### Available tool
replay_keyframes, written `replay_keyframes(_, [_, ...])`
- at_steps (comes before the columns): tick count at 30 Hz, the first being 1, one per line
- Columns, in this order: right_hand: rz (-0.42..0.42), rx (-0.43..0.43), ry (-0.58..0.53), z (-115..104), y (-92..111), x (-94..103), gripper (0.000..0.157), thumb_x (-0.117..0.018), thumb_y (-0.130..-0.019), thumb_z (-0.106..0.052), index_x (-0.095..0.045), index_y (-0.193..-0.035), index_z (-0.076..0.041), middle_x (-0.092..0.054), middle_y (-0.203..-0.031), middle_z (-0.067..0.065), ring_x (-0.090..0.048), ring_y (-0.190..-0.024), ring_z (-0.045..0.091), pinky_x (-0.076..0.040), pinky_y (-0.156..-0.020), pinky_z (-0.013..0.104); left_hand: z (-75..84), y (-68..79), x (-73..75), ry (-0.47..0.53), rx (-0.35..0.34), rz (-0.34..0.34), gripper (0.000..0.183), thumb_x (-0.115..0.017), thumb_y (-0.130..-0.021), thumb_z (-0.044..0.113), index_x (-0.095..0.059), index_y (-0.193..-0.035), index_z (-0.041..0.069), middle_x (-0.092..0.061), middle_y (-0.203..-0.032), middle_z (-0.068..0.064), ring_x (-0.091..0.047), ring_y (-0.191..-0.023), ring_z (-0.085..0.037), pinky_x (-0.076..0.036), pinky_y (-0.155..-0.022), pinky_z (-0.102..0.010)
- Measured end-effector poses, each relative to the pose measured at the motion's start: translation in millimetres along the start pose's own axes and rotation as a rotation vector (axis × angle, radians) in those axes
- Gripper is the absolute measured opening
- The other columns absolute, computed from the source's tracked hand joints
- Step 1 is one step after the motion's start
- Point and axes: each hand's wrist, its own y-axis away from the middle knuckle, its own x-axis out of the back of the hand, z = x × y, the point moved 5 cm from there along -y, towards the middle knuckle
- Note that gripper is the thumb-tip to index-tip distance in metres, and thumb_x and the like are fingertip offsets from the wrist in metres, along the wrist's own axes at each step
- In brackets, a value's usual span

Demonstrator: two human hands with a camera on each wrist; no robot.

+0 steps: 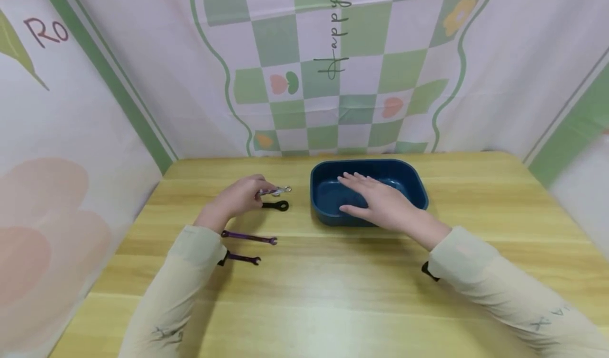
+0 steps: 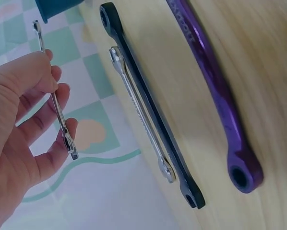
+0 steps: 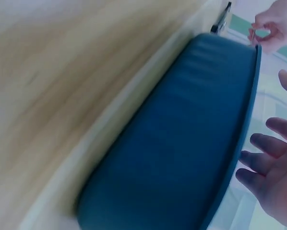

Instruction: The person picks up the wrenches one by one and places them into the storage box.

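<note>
My left hand (image 1: 238, 198) pinches a small silver wrench (image 2: 60, 115) between thumb and fingers, lifted above the table's left side. Below it, a second silver wrench (image 2: 141, 115) lies alongside a longer black wrench (image 1: 282, 205). Closer to me lie a purple wrench (image 1: 252, 237) and another purple wrench (image 1: 245, 258), the latter partly hidden by my left sleeve. My right hand (image 1: 385, 202) hovers over the dark blue bin (image 1: 333, 220) with its fingers extended and nothing held. In the right wrist view, the bin's outer wall (image 3: 172, 129) fills the middle.
The wooden table (image 1: 323, 284) carries the bin near its back edge, right of the wrenches. A patterned curtain (image 1: 280, 35) hangs behind the table, and similar cloth stands at both sides.
</note>
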Motion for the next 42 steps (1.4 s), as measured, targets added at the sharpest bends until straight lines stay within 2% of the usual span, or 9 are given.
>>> replay_keyframes(8, [-0.009, -0.038, 0.044, 26, 15, 16.4, 0.073, -0.057, -0.086, -0.052, -0.032, -0.146, -0.018, -0.024, -0.151, 0.007, -0.018, -0.137, 0.028, -0.014, -0.109, 0.048, 6.2, -4.5, 1.7, 0.003, -0.028, 0.02, 0.05, -0.059, -0.076, -0.01, -0.062, -0.122, 0.009, -0.06, -0.101, -0.008, -0.053, -0.079, -0.015, -0.047, -0.066, -0.028])
replay_keyframes(15, [-0.029, -0.081, 0.066, 51, 29, 20.2, 0.076, -0.057, -0.086, -0.052, -0.03, -0.146, -0.015, -0.021, -0.151, 0.012, -0.014, -0.138, 0.033, -0.011, -0.108, 0.051, 15.4, -8.0, 4.3, -0.043, -0.034, 0.018, 0.049, -0.061, -0.076, -0.008, -0.063, -0.121, 0.01, -0.06, -0.101, -0.007, -0.053, -0.078, -0.014, -0.047, -0.066, -0.027])
replay_keyframes(22, [-0.032, -0.155, 0.042, 74, 46, 26.3, 0.077, -0.056, -0.086, -0.053, -0.029, -0.147, -0.013, -0.019, -0.151, 0.014, -0.011, -0.137, 0.039, -0.014, -0.105, 0.058, 28.6, -12.7, 5.9, -0.074, -0.035, 0.022, 0.048, -0.061, -0.078, -0.005, -0.062, -0.123, 0.012, -0.058, -0.096, -0.001, -0.051, -0.076, -0.013, -0.045, -0.063, -0.025])
replay_keyframes(29, [-0.036, -0.181, 0.054, 88, 59, 29.3, 0.081, -0.056, -0.086, -0.053, -0.027, -0.147, -0.008, -0.02, -0.149, 0.02, -0.013, -0.134, 0.044, -0.014, -0.104, 0.06, 40.5, -14.3, 6.6, -0.087, -0.017, 0.034, 0.045, -0.063, -0.078, -0.004, -0.064, -0.121, 0.012, -0.059, -0.096, -0.003, -0.051, -0.075, -0.014, -0.045, -0.061, -0.024])
replay_keyframes(36, [-0.073, -0.221, 0.04, 100, 68, 27.2, 0.085, -0.053, -0.086, -0.058, -0.024, -0.148, -0.008, -0.015, -0.151, 0.019, -0.009, -0.137, 0.038, -0.006, -0.108, 0.054, 47.2, -17.7, 5.1, -0.101, -0.012, 0.043, 0.048, -0.061, -0.077, -0.006, -0.064, -0.12, 0.014, -0.057, -0.094, 0.001, -0.05, -0.074, -0.013, -0.044, -0.06, -0.023])
replay_keyframes(42, [-0.08, -0.228, 0.017, 108, 74, 26.0, 0.086, -0.053, -0.087, -0.056, -0.019, -0.149, -0.008, -0.012, -0.151, 0.02, -0.006, -0.137, 0.039, -0.003, -0.108, 0.053, 54.3, -23.8, 3.4, -0.083, -0.004, 0.048, 0.05, -0.061, -0.077, -0.006, -0.064, -0.121, 0.017, -0.057, -0.094, 0.003, -0.05, -0.073, -0.013, -0.044, -0.059, -0.023])
